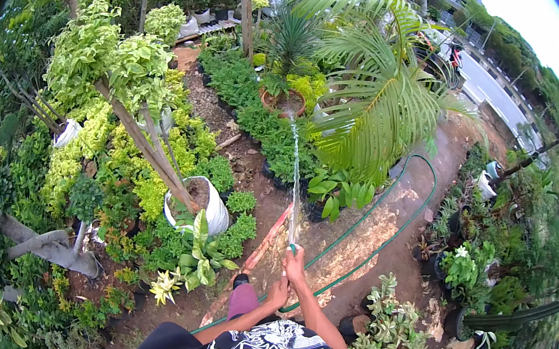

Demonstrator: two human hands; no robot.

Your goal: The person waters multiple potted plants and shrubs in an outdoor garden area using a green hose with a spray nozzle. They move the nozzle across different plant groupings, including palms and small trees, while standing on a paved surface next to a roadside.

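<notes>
My right hand [293,267] is closed around the end of a green garden hose [293,249], with the fingers at its mouth. Just below and nearer to me, my left hand [278,293] is closed on the hose; the stretch inside the fist is hidden. A stream of water [296,161] shoots away from the hose end. It lands in a brown round pot [266,103], where water stands around the base of a spiky narrow-leaved plant [292,38]. Low feathery green plants [234,76] crowd around that pot.
The hose loops over the wet dirt path [352,269] to my right. A white grow bag [218,214] holds a leaning small tree at left. Palm fronds [384,103] overhang the path's far end. Potted plants [463,267] line the right side; a road [491,91] runs beyond.
</notes>
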